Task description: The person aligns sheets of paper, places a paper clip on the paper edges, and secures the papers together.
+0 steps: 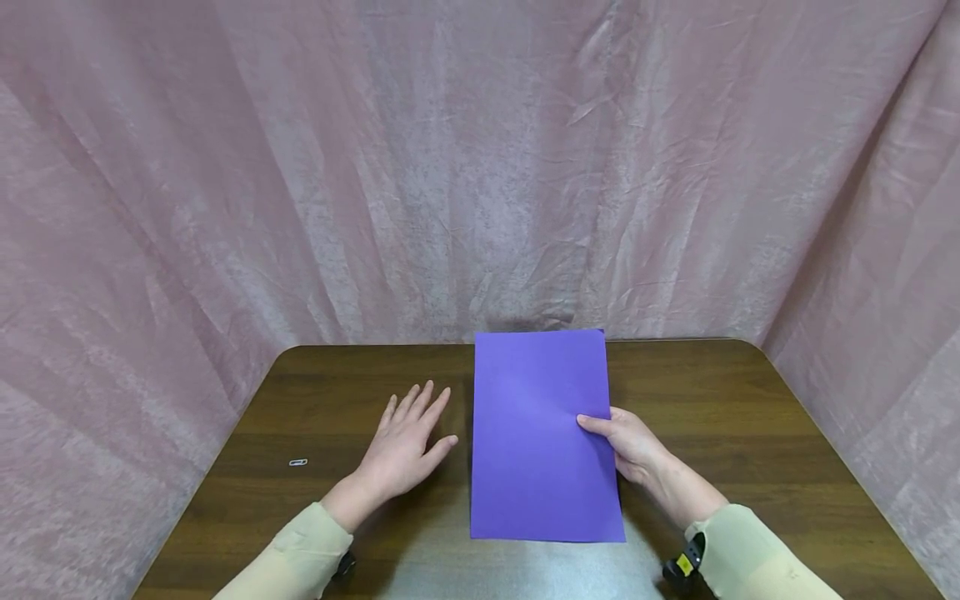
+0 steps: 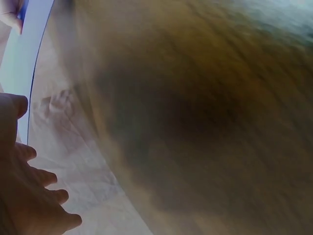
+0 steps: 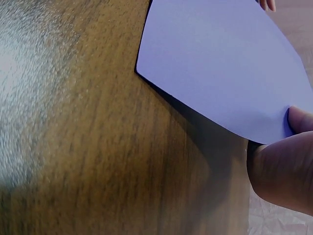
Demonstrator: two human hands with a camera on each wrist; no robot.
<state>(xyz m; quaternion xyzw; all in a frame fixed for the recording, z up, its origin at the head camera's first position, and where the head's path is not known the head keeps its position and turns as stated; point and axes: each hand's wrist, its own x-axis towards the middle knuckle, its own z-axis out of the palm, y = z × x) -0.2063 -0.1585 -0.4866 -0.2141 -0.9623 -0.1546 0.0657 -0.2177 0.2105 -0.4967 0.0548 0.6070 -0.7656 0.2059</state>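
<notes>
A purple sheet of paper [image 1: 543, 437] is held upright lengthwise above the table in the head view. My right hand [image 1: 636, 442] pinches its right edge, the thumb on the near face and the other fingers behind. In the right wrist view the paper [image 3: 220, 68] bends slightly near the thumb, and its shadow falls on the wood. To the left of the sheet, my left hand [image 1: 401, 450] is spread with straight fingers, apart from the paper and holding nothing. The left wrist view shows these fingers beside the paper's edge [image 2: 24, 63].
A small paper clip [image 1: 298, 462] lies on the left part of the dark brown wooden table [image 1: 750, 433]. Pink curtains [image 1: 480, 167] hang behind the table and along both sides. Light glares off the table's front middle.
</notes>
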